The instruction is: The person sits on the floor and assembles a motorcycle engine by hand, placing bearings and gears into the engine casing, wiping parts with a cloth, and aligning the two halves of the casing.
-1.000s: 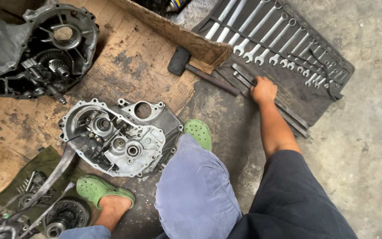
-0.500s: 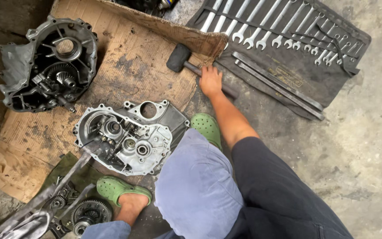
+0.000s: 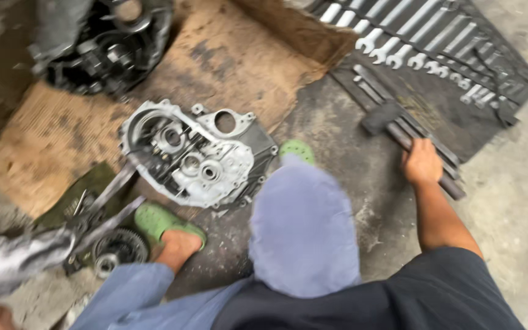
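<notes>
Concrete floor (image 3: pixel 508 201) of a workshop: right hand (image 3: pixel 421 164), fingers curled around a hammer (image 3: pixel 407 135) handle beside laid-out wrenches (image 3: pixel 423 43).

I see the hammer (image 3: pixel 398 131) lying on the concrete floor beside the tool roll: black head at upper left, dark handle running diagonally down-right, its lower end under my right hand (image 3: pixel 421 162).

Green clogs (image 3: pixel 166 221); silver-grey casing (image 3: pixel 197 153); brown cardboard (image 3: pixel 227 61).
</notes>
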Demonstrator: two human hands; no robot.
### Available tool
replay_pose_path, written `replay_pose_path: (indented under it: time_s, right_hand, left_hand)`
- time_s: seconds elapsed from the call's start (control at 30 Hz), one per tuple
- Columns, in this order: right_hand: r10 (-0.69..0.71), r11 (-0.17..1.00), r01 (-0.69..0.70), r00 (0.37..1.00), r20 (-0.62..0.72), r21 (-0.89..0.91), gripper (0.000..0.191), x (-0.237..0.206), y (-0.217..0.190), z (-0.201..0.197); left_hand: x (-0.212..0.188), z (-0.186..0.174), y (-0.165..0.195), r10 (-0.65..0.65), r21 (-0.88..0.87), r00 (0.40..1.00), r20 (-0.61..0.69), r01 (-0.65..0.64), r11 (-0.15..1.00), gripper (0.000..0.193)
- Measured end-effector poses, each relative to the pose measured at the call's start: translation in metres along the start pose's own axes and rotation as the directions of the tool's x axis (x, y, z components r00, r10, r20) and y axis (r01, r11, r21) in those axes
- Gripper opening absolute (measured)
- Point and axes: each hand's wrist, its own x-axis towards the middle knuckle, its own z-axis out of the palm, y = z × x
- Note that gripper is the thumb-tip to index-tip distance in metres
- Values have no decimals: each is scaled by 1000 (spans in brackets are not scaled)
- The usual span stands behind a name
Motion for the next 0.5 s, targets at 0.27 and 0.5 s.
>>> replay_pose_path:
  time_s: [0.27, 0.5]
  right_hand:
    - [116, 941, -45, 974, 195, -336, 74, 58, -54, -41]
    - [-482, 875, 481, 876, 6, 64, 45, 139, -184, -194]
  left_hand:
    - [-31, -250, 147, 521, -181, 774, -360, -606, 775, 31]
    - [-148, -246, 245, 723, -211, 667, -183, -745, 633, 32]
